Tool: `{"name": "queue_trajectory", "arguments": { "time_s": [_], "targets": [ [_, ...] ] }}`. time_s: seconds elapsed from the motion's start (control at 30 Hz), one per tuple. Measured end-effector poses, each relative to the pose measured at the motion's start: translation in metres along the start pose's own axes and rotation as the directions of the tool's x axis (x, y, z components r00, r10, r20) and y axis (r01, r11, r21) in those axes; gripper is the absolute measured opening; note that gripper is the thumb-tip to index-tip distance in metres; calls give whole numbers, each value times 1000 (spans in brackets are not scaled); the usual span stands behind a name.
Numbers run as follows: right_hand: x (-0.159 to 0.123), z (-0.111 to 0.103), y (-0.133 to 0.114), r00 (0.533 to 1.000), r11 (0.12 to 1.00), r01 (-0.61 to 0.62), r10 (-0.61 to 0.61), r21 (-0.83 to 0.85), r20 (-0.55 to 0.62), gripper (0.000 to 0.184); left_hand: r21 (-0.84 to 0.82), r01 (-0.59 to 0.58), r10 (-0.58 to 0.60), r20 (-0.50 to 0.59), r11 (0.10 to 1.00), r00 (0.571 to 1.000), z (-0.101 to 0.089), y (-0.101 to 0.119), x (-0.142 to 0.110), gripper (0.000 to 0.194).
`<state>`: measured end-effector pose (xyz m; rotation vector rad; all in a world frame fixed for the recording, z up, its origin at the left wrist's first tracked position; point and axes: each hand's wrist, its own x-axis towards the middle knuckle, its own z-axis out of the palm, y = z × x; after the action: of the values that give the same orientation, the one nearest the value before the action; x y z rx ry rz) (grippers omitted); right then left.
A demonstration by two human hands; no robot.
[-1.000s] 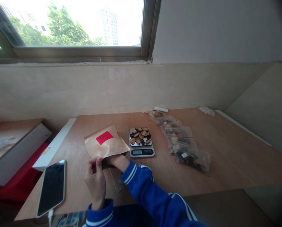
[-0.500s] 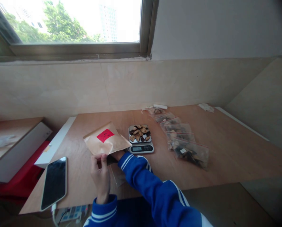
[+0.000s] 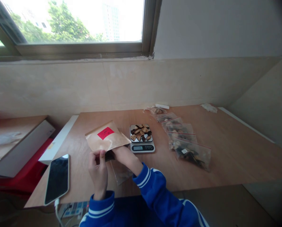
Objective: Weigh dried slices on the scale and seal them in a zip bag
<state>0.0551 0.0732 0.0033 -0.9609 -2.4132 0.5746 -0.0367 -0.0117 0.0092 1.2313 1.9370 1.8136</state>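
Wooden table (image 3: 226, 157): both hands grip kraft pouch (image 3: 106, 140) mouth; red label (image 3: 105, 133) writing unreadable; scale (image 3: 142, 138) display illegible.

wooden table (image 3: 237, 157), beige wall (image 3: 60, 88), bright window (image 3: 72, 22)

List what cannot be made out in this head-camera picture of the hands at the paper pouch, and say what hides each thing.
- Right hand: its fingers are inside the brown paper pouch, hidden by the paper.
- Pouch contents: only a dark strip shows at the mouth beside the left hand.
- Scale display: digits too small.
- Red label print: too small.
- Phone screen: dark.
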Motion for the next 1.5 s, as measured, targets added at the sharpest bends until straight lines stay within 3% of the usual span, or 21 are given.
{"name": "queue_trajectory", "arguments": {
  "time_s": [0.13,0.27,0.37,0.6,0.77,0.93,1.0,1.2,1.33,1.5],
  "targets": [
    [-18,-13,-10,999,999,40,-40,-13,-18,44,-15,11,-11,7,1000,1000,-2,3,3,34],
    [-27,-18,-20,1000,998,-18,17,-64,-20,32,-41,27,-26,28,999,999,-2,3,5,34],
    [-35,-16,-20,995,999,-9,3,-52,-105,31,-63,31,-28,52,998,998,-1,3,4,34],
    [-50,-9,-8,950,968,99,-23,231,-312,24,-60,4,0,66,998,998,0,2,4,33],
    [-65,-16,-9,875,852,184,85,490,-477,19,-65,1,4,68,998,998,0,4,7,33],
    [-79,-36,-7,844,604,134,345,786,-410,18,-40,-48,50,33,998,998,4,14,10,28],
    [-85,-45,1,804,554,130,426,822,-414,19,-33,-60,60,-2,998,998,7,19,14,28],
    [-100,-65,54,670,552,53,598,832,-439,27,-28,-74,69,-148,997,987,14,40,48,34],
    [-102,-70,101,622,526,0,666,850,-412,38,-62,-72,63,-145,995,987,18,51,83,40],
    [-95,-73,146,572,602,-101,686,792,-449,42,-67,-102,88,-184,992,979,24,54,111,44]
  ]
}}
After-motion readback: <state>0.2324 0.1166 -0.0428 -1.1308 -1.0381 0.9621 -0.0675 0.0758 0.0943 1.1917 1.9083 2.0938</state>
